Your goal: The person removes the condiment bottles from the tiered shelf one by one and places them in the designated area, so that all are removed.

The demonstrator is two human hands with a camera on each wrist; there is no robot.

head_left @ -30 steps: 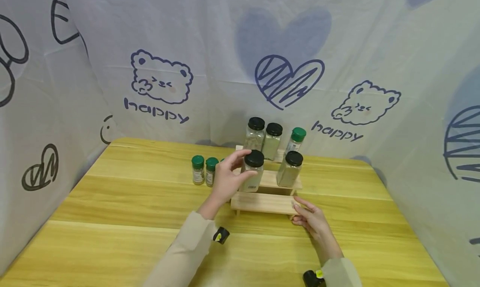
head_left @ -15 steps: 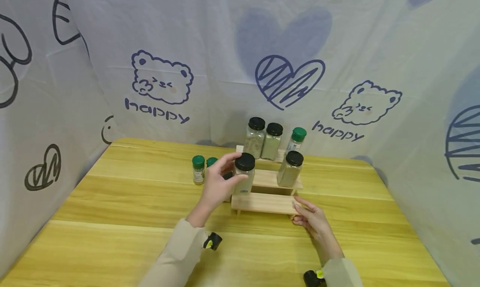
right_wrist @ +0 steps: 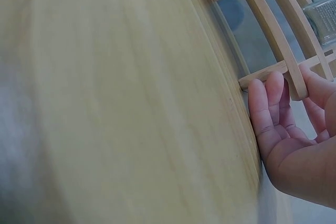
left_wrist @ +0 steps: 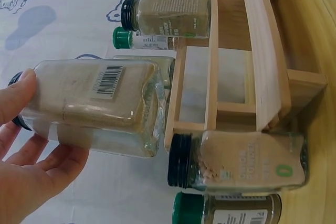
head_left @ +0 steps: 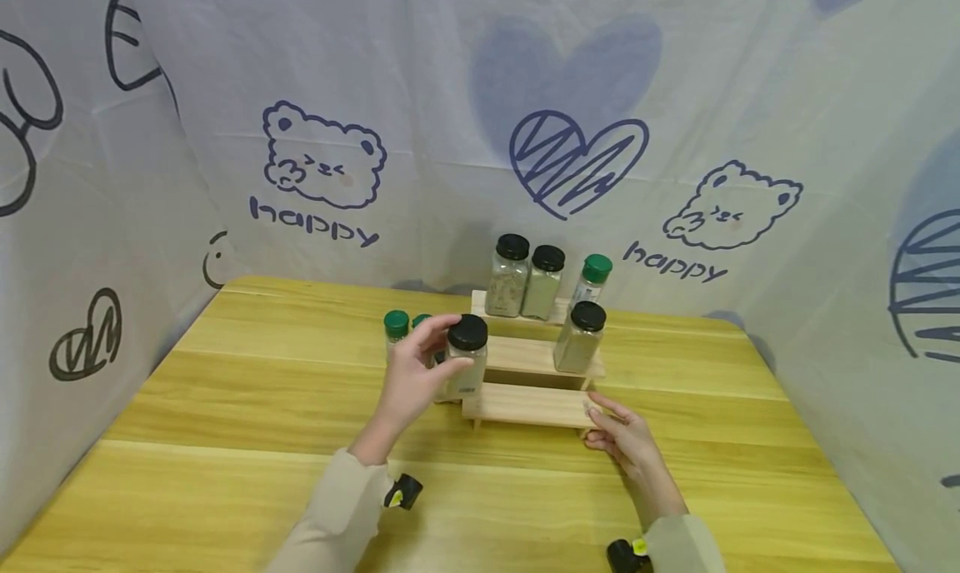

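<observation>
My left hand (head_left: 405,386) grips a square glass spice jar (head_left: 467,371) with a black lid near the lid, thumb on one side and fingers on the other. In the left wrist view its barcode label (left_wrist: 107,81) shows and fine powder lies inside. This jar hangs at the left end of a three-tier wooden rack (head_left: 532,405). With thumb and fingers, my right hand (head_left: 630,444) pinches the right end of the rack's lowest shelf. Another black-lidded jar (head_left: 579,340) stands on the middle shelf, at the right.
On the top shelf are two black-lidded jars (head_left: 508,281) and a green-capped bottle (head_left: 592,277). Left of the rack stand green-capped bottles (head_left: 396,325), partly behind my left hand, and a black-lidded jar (left_wrist: 247,161). A printed cloth (head_left: 450,181) hangs behind the table (head_left: 262,373).
My left hand has carried the jar left and slightly toward me, from in front of the middle shelf to beyond the rack's left end. My right hand has stayed at the shelf's end.
</observation>
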